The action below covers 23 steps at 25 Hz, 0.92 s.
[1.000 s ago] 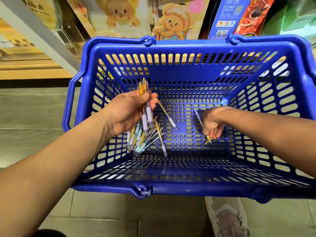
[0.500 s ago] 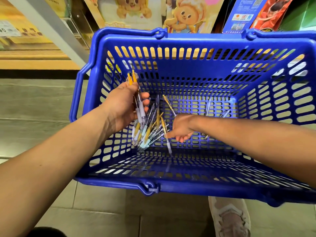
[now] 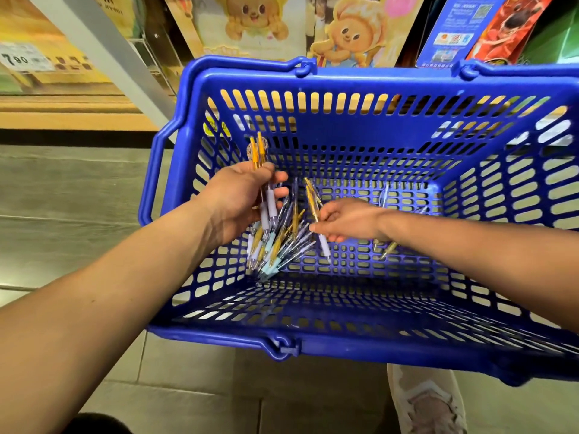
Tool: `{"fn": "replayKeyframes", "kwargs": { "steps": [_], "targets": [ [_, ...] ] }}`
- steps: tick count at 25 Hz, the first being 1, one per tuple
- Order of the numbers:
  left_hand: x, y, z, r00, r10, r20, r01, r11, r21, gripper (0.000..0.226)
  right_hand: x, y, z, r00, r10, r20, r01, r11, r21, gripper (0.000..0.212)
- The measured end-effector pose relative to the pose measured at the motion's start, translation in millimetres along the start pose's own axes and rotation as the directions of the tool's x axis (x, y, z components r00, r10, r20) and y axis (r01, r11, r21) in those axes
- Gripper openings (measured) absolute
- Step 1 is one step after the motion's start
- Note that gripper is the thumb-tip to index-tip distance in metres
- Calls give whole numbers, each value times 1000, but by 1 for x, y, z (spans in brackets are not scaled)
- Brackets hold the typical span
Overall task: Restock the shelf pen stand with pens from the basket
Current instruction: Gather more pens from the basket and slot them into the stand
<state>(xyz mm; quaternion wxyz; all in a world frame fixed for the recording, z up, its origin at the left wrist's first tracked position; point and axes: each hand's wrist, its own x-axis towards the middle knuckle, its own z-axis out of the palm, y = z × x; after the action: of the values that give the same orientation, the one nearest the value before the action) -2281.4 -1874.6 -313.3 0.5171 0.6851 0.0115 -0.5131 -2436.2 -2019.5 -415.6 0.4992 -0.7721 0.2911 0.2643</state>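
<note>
A blue plastic basket (image 3: 360, 343) stands on the floor in front of me. My left hand (image 3: 238, 198) reaches into it and grips a bunch of pens (image 3: 261, 170) with orange tops and pale grips. Below it a loose pile of pens (image 3: 282, 245) lies in the basket's left corner. My right hand (image 3: 347, 219) pinches one pen with a gold top (image 3: 313, 195) beside that pile. A few more pens (image 3: 387, 247) lie on the basket floor under my right wrist. The shelf pen stand is not in view.
Behind the basket stands a shelf with cartoon-bear packages (image 3: 347, 29), a blue box (image 3: 454, 29) and a price label (image 3: 22, 59). A grey shelf post (image 3: 116, 57) slants at the left. My shoe (image 3: 429, 402) shows on the tiled floor below.
My right hand has moved left from the basket's middle to the pen pile and taken hold of a gold-topped pen. My left hand keeps its bunch.
</note>
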Motion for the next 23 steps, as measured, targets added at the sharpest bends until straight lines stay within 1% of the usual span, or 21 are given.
{"fn": "replayKeyframes", "kwargs": {
  "steps": [1, 3, 4, 5, 7, 10, 12, 14, 16, 19, 21, 22, 23],
  "targets": [
    [0, -1, 2, 1000, -6, -3, 6, 1000, -1, 12, -4, -1, -4, 998, -43, -45, 47, 996, 81, 29],
    [1, -3, 6, 1000, -22, -22, 22, 1000, 5, 11, -13, -9, -8, 985, -134, -110, 158, 952, 261, 30],
    [1, -5, 9, 999, -31, -29, 31, 999, 10, 11, -17, -15, -9, 975, -179, -133, 212, 927, 309, 30],
    [1, -6, 12, 999, -39, -26, 39, 999, 21, 12, -21, -22, -9, 963, -221, -152, 260, 912, 317, 30],
    [1, -7, 16, 999, -49, 9, 49, 998, 41, 17, -25, -38, -6, 946, -267, -184, 309, 915, 260, 29],
    [-1, -7, 18, 997, -47, 68, 44, 998, 51, 20, -28, -54, -4, 934, -273, -228, 309, 941, 136, 29],
    [-3, -7, 15, 994, -51, 92, 45, 997, 63, 21, -27, -58, -1, 919, -273, -285, 303, 950, 69, 29],
    [-3, -7, 13, 993, -59, 101, 51, 995, 82, 19, -25, -60, 2, 901, -260, -346, 290, 956, 36, 27],
    [-4, -5, 13, 994, -67, 81, 61, 995, 75, 15, -24, -62, 4, 890, -253, -379, 292, 955, 47, 25],
    [-7, -4, 14, 995, -75, 66, 70, 995, 71, 14, -22, -63, 5, 897, -247, -367, 301, 949, 97, 20],
    [-10, -3, 15, 995, -81, 66, 78, 996, 50, 15, -22, -64, 3, 923, -249, -292, 298, 945, 137, 14],
    [-10, -3, 15, 995, -81, 60, 79, 996, 34, 15, -22, -65, 2, 935, -263, -240, 309, 934, 182, 9],
    [-9, -2, 14, 996, -79, 51, 78, 997, 23, 13, -20, -65, -1, 941, -272, -201, 317, 917, 243, 10]
  ]
}}
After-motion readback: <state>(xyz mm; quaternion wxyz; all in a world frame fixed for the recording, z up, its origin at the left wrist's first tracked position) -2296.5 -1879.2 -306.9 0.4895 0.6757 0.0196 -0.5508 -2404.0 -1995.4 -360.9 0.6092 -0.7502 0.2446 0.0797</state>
